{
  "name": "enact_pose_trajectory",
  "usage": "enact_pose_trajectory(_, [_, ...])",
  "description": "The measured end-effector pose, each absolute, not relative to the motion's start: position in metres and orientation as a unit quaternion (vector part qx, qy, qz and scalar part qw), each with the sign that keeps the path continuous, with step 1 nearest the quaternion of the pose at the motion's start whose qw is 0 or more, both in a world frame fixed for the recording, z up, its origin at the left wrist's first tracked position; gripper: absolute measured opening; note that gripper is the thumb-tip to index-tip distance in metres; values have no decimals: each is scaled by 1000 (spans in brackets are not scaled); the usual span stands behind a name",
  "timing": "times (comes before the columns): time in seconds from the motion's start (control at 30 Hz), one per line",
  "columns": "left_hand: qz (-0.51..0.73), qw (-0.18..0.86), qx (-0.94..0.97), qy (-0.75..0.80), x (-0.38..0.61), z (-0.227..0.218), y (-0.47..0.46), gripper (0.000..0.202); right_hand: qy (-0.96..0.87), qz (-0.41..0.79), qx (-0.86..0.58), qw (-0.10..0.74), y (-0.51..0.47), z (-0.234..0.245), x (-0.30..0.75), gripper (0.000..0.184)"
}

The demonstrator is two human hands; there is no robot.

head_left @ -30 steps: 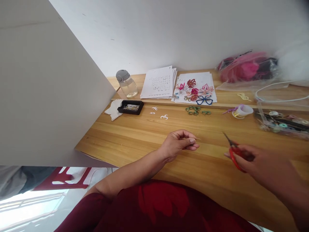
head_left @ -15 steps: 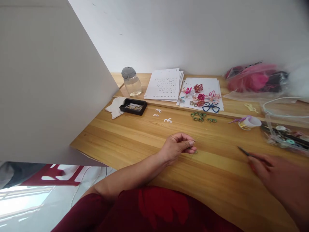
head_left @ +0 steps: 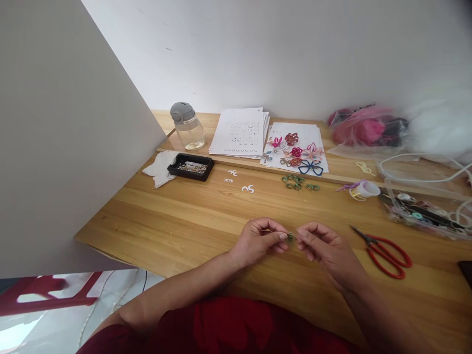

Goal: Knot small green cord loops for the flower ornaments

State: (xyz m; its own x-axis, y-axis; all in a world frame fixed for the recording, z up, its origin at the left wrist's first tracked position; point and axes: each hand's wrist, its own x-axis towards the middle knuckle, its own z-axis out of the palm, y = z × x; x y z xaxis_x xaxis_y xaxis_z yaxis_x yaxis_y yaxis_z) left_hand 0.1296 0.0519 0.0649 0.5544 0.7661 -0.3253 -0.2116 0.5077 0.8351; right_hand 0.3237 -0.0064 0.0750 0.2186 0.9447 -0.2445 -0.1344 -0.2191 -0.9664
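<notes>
My left hand (head_left: 260,240) and my right hand (head_left: 322,243) meet over the wooden table (head_left: 191,221), fingertips pinched together on a small green piece (head_left: 291,237) held between them. The piece is mostly hidden by my fingers. Red-handled scissors (head_left: 385,248) lie flat on the table just right of my right hand, untouched. Several similar small green loops (head_left: 299,182) lie farther back on the table.
A black tray (head_left: 191,166), a water bottle (head_left: 187,126), stacked white sheets (head_left: 239,130), coloured paper flowers (head_left: 297,147) on paper, a small white cup (head_left: 363,189), a clear bag of supplies (head_left: 424,211) and pink bags (head_left: 365,129) line the back. A white board (head_left: 55,137) stands left.
My right hand has put the scissors down on the table and moved left to join my left hand at the small green piece. The view shifted slightly.
</notes>
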Motion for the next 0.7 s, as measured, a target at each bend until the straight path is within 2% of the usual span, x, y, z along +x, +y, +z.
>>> enact_pose_trajectory(0.13, [351,734,417,406,116,63,65,51,-297,405,-638,584,19,78,364,47])
enact_pose_trajectory(0.3, [397,664,443,454,102,55,75,39,-263,344,-661,613,55,73,402,41])
enact_pose_trajectory(0.57, [330,671,513,420,100,53,72,44,-284,428,-609,604,65,75,383,43])
enact_pose_trajectory(0.7, [340,622,566,420,100,58,76,40,-316,455,-573,604,55,78,359,37])
